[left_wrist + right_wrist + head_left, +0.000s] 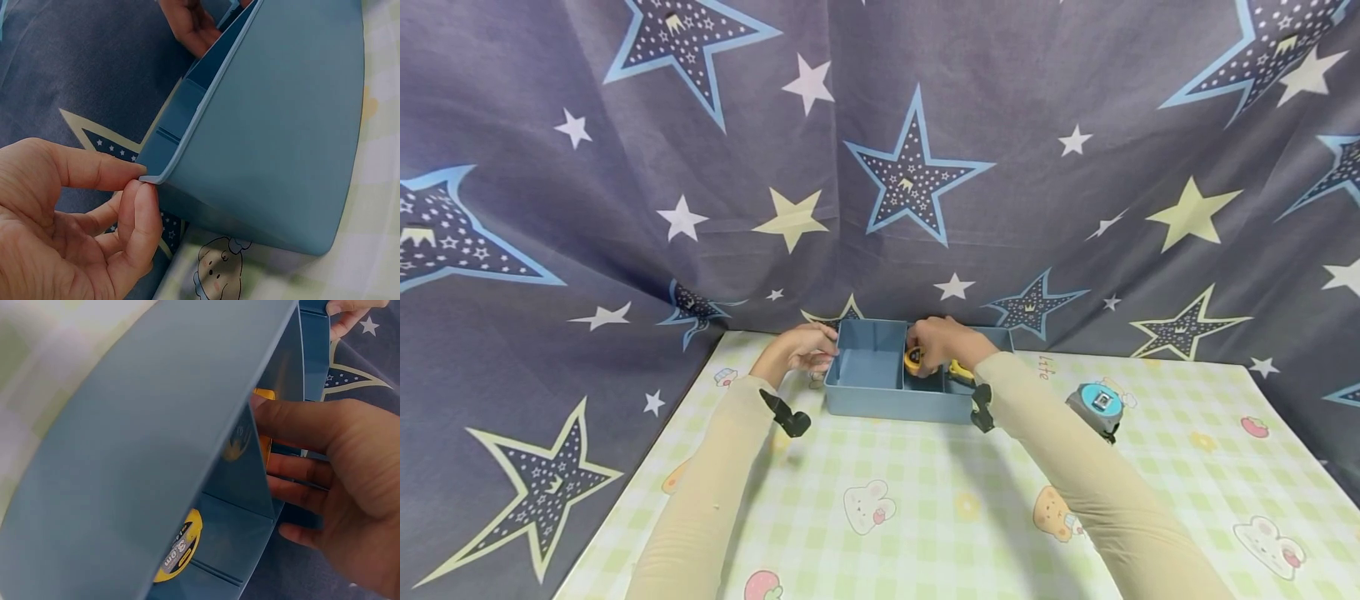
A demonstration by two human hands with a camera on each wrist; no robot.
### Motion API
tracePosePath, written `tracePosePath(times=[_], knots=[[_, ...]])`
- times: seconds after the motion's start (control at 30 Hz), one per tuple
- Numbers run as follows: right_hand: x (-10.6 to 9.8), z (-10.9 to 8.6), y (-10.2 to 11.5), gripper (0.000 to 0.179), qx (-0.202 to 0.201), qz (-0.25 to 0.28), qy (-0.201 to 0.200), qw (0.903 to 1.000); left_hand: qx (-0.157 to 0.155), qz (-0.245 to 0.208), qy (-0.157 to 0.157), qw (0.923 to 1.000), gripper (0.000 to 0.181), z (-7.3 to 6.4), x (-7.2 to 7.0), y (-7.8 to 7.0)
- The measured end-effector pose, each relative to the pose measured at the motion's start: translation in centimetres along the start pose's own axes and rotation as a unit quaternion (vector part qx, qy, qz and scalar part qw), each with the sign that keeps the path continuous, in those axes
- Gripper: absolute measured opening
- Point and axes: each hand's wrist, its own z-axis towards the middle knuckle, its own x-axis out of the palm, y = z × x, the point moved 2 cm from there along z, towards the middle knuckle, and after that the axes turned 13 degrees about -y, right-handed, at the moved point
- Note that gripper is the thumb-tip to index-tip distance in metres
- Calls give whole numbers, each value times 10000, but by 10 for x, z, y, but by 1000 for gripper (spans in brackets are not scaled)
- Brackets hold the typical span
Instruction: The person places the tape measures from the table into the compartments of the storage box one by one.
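Left hand point(807, 346): pinching. Right hand point(951, 342): gripping, thumb point(306, 423) opposite fingers point(300, 467). Both sleeved forearms point(700, 500) reach forward, angled inward.

Blue-grey open-top box point(887, 406), rectangular, upright on table point(925, 508), long side facing front, two dividers making three compartments, middle one narrowest, small orange-yellow item point(913, 360), dark face, inside middle compartment, mostly hidden, contact with its floor not visible

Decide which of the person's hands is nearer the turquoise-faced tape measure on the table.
Right. The right hand reaches into the box, left of the turquoise-faced tape measure; the left hand grips the box's left end, farther left.
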Motion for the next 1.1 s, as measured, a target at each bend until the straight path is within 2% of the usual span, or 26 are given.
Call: tracePosePath(times=[0.3,0.47,0.9,1.1], knots=[[-4,1,-1,56,102,65,-98,9999,-14,11,-11,10000,49,0,1,0],[-3,2,-3,54,178,39,-47,9998,-36,4,-30,10000,52,0,1,0],[-8,-2,-3,52,231,44,103,9997,-37,47,-64,10000,45,1,0,-1],[-12,-6,-3,51,54,19,139,9999,-36,22,-73,10000,43,1,0,0]])
